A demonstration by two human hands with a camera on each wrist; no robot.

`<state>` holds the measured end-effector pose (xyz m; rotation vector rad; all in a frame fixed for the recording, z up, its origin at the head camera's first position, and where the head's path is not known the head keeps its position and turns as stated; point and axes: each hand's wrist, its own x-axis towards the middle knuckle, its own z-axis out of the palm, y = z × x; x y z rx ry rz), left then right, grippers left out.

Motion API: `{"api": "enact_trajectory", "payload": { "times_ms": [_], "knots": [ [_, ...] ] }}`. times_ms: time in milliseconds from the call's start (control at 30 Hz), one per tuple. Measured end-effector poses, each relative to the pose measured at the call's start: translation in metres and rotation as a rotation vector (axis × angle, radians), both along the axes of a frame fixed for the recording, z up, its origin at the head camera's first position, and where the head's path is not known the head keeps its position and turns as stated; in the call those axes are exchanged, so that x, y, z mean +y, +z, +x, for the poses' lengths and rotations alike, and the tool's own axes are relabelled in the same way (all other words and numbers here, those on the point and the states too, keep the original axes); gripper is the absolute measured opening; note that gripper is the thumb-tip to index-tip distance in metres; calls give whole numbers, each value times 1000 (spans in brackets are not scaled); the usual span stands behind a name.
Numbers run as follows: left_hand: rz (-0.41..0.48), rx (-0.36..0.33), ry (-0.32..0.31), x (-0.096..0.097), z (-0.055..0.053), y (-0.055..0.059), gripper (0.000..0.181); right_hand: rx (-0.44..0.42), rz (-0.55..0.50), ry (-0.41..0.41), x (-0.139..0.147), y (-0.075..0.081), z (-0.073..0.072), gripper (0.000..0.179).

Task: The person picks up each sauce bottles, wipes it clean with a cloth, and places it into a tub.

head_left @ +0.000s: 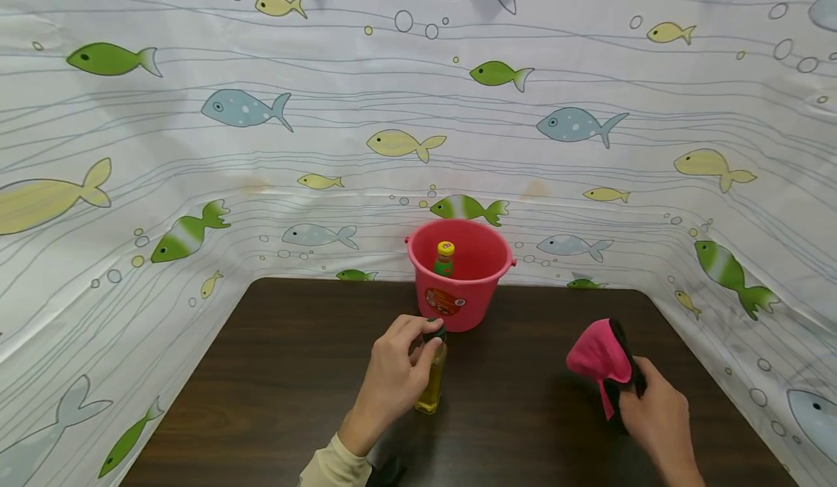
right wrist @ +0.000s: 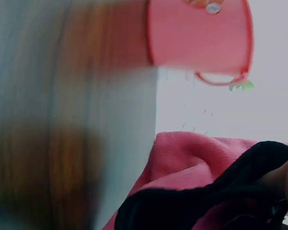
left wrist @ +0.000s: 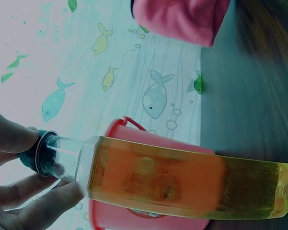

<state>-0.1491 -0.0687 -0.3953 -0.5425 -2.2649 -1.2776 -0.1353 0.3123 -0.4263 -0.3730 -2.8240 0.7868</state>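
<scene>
My left hand (head_left: 395, 374) pinches the dark green cap of a clear glass bottle (head_left: 431, 381) between thumb and fingers. The bottle holds yellow liquid, likely oil, and stands nearly upright; I cannot tell whether its base touches the table. In the left wrist view the bottle (left wrist: 158, 177) appears sideways, with the bucket behind it. Over the table's right side, my right hand (head_left: 659, 414) grips a soft pink cloth item (head_left: 598, 352) with black edging. Its folds and black trim also show in the right wrist view, where the cloth (right wrist: 182, 163) partly hides the fingers.
A pink bucket (head_left: 480, 294) stands at the back middle of the dark wooden table (head_left: 294, 371). Inside it is a small green bottle (head_left: 444, 260) with a yellow cap. A fish-patterned white sheet (head_left: 340, 58) encloses the back and sides. Something black lies by the left wrist.
</scene>
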Motion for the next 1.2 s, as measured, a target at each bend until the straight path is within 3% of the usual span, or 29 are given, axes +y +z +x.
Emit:
{"api": "enact_trajectory", "payload": {
  "times_ms": [200, 333, 633, 833, 1067, 1200],
  "knots": [
    [4, -14, -2, 0, 1, 0, 24, -172, 27, 69, 4, -11, 0, 50],
    [7, -30, -5, 0, 1, 0, 24, -217, 6, 112, -3, -18, 0, 52],
    [9, -36, -5, 0, 2, 1, 24, -227, 73, 255, -15, -33, -1, 53],
    [12, -20, -1, 0, 1, 1, 24, -216, 123, 375, -26, -43, 0, 79],
    [9, -36, -4, 0, 2, 2, 25, -214, 269, 413, -31, -54, 2, 78],
    [9, -59, -5, 0, 3, 2, 26, -230, 288, 401, -33, -55, 2, 78]
  ]
}}
